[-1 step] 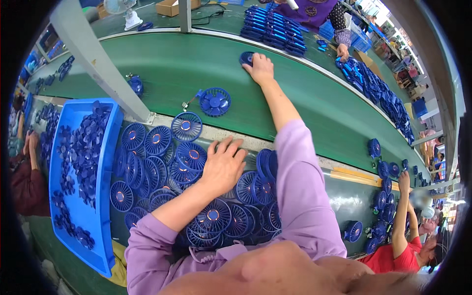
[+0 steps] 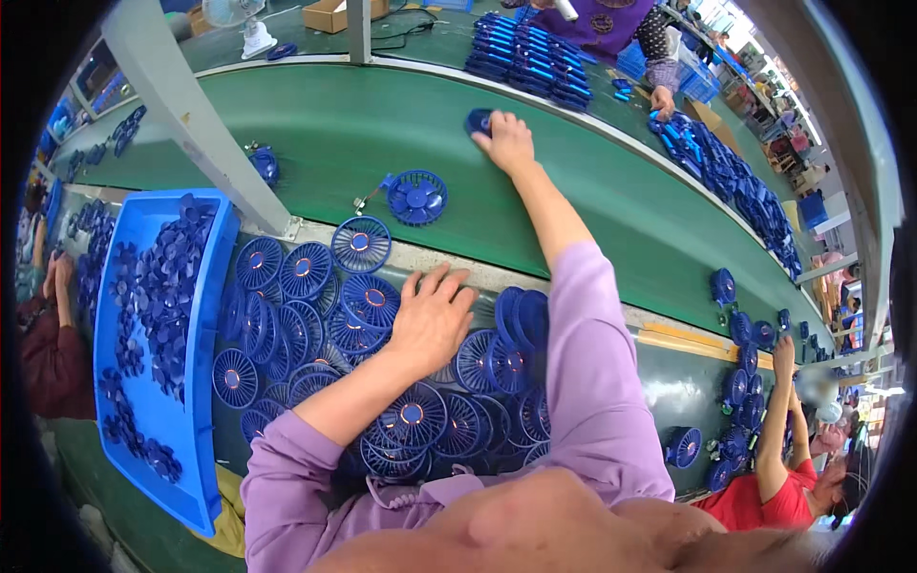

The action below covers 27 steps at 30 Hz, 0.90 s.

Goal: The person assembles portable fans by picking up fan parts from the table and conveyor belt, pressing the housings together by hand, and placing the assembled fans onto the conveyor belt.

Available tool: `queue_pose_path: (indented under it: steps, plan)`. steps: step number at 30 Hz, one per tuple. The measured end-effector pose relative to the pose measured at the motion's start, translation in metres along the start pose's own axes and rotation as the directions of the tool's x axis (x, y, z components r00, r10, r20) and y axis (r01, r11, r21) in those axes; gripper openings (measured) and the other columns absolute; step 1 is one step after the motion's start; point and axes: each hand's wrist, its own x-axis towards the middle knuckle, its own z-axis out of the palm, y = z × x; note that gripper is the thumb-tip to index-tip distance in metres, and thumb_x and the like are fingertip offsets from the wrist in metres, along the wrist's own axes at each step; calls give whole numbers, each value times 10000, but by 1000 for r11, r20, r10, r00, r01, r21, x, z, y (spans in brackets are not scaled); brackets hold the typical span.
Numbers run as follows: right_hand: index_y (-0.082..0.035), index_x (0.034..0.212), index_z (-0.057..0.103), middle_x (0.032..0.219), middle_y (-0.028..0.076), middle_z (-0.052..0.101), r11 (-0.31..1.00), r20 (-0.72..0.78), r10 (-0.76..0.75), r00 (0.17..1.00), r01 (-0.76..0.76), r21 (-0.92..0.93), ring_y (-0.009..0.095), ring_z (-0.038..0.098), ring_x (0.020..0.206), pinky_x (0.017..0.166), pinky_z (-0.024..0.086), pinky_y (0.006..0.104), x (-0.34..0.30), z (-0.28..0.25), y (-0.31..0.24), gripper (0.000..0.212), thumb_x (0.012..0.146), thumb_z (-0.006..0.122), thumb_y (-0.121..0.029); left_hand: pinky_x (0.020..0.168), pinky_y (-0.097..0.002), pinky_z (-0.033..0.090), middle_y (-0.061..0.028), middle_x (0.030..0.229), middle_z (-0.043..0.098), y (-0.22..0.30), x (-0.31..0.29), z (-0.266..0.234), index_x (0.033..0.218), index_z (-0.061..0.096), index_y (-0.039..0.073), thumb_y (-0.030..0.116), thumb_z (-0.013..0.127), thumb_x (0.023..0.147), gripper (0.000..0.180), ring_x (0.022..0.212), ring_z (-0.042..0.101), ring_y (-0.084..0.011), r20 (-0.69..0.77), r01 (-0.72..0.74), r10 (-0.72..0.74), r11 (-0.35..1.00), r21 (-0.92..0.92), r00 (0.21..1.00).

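My right hand (image 2: pixel 512 143) reaches out over the green conveyor belt, its fingers closed on the edge of a dark blue round fan part (image 2: pixel 478 122). That part is partly covered by the fingers and slightly blurred. My left hand (image 2: pixel 435 320) rests with fingers spread at the bench edge, beside a pile of blue round fan grilles (image 2: pixel 371 301). No object shows in it. Between the two hands and to the left, a blue fan head (image 2: pixel 417 198) with visible blades lies on the belt, a wire and small piece attached.
A blue tray (image 2: pixel 218 334) of loose fan blades stands left of the grilles. A grey post (image 2: pixel 196 124) rises beside it. Across the belt, a co-worker's hand (image 2: pixel 662 99) touches stacked blue parts (image 2: pixel 530 59). At right, a person in red (image 2: pixel 764 497) reaches toward more fans.
My right hand and the fan part have shifted slightly nearer, and my right forearm a little to the right. My left hand stays in place.
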Motion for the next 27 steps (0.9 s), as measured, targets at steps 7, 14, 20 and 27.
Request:
queue_pose_path:
  steps: [7,14,20,27]
  plan:
    - [-99,1097,622,992,191,634,935,127,-246,961,200,294,377,618,918,794,497,469,-149,-114,4,350,910,560,-388,980,-463,398,-107,1214,591,-13,15,-48,1097,624,79,252,666,822,328,1161,528,-305,22,160,-167,970,185,986]
    - [-89,1070,670,991,164,669,879,153,-285,946,194,435,351,633,945,823,505,424,-246,-187,-18,323,899,602,-355,989,-511,411,-124,1276,542,-100,10,-50,1210,574,122,342,660,846,434,1249,465,-346,18,355,-368,907,228,929]
    - [-25,1035,686,826,143,711,710,246,149,958,-277,647,217,703,731,670,542,330,-247,-201,-13,305,920,609,-297,959,-386,435,-109,1069,633,-123,7,-75,1005,641,51,169,677,814,228,1068,576,-283,313,51,52,949,-312,948]
    - [-1,1113,629,713,47,651,370,359,102,928,-371,852,82,555,544,472,427,223,-173,-160,-23,284,910,648,-200,1033,-385,396,-117,1295,535,-132,-8,-72,1280,531,71,205,722,800,533,1197,521,-278,173,176,-108,877,-447,979]
